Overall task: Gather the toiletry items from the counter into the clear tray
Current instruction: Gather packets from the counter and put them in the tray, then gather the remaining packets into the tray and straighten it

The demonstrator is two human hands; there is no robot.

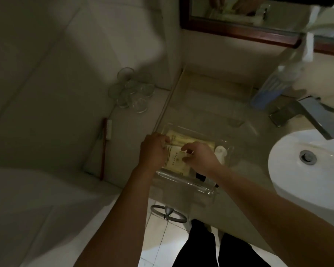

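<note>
A clear tray (206, 190) sits on the counter near its front edge. Inside lie several pale yellow toiletry packets (176, 160) with small dark print, a white round-capped item (221, 151) at the right, and a dark small item (201, 177) near the front. My left hand (154, 151) pinches the left end of the packets. My right hand (200, 158) rests over them, fingertips holding one packet's edge. Both hands are inside the tray and hide part of its contents.
A white basin (307, 164) and chrome tap (305, 114) lie to the right. Several upturned glasses (132, 91) stand at the back left. A red-handled brush (105, 143) lies along the counter's left edge. A plastic bottle (272, 87) stands near the mirror (239, 16).
</note>
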